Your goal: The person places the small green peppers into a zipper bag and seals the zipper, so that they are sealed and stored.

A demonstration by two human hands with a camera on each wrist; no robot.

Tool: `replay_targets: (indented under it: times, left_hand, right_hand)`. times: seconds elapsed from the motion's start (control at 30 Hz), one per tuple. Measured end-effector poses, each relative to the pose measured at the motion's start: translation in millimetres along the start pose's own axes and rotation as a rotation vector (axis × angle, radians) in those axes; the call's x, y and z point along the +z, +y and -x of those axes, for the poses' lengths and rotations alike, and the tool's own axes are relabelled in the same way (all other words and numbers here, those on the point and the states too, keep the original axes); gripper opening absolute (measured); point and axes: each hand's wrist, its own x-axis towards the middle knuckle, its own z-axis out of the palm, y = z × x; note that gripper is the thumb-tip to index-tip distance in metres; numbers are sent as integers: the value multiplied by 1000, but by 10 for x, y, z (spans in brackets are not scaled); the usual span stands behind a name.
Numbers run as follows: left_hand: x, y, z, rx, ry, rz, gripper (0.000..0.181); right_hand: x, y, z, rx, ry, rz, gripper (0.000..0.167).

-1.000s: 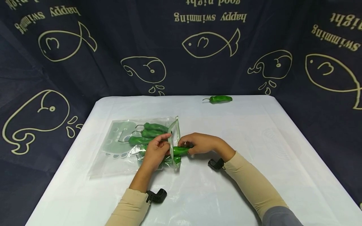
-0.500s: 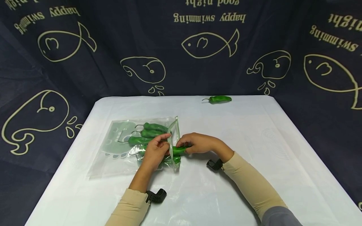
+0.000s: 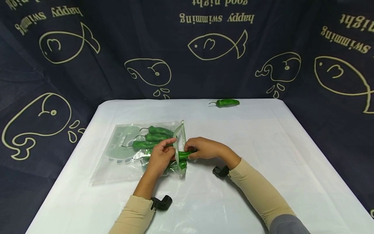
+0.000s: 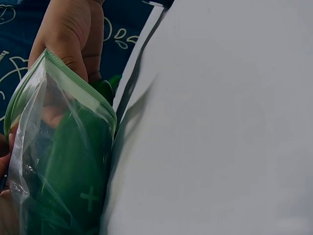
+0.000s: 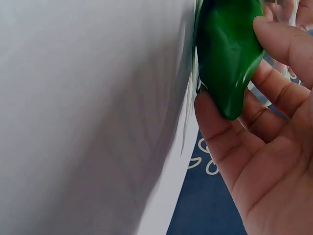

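Note:
A clear zip bag (image 3: 100, 169) lies flat on the table, its mouth facing right, with several green peppers (image 3: 143, 145) inside. My left hand (image 3: 160, 157) pinches the upper edge of the bag's mouth. At the opening, my right hand (image 3: 207, 148) grips the tip end of a green pepper (image 3: 183, 155) that lies partly within the bag. The right wrist view shows that pepper (image 5: 230, 54) between thumb and fingers. In the left wrist view the green zip strip (image 4: 80, 85) stands parted, with my right hand (image 4: 73, 39) beyond it.
One loose green pepper (image 3: 228, 103) lies at the far edge of the white table (image 3: 248, 126). Behind the table hangs a dark blue cloth (image 3: 111, 39) with fish and whale drawings.
My right hand has shifted slightly left toward the bag's mouth, and the pepper it grips has moved farther in. The left hand stays in place.

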Motion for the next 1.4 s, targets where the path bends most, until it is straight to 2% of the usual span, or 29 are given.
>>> replay_targets:
  times: [0.37, 0.63, 1.4]
  left_hand:
    - [-1, -18, -5, 16, 6, 8, 41]
    - [-23, -11, 1, 22, 5, -16, 43]
    - [-10, -22, -1, 14, 2, -13, 41]
  right_hand:
    - [-29, 9, 29, -33, -47, 35, 33]
    - [-72, -1, 65, -17, -97, 28, 46]
    - [-41, 5, 16, -31, -96, -23, 42]
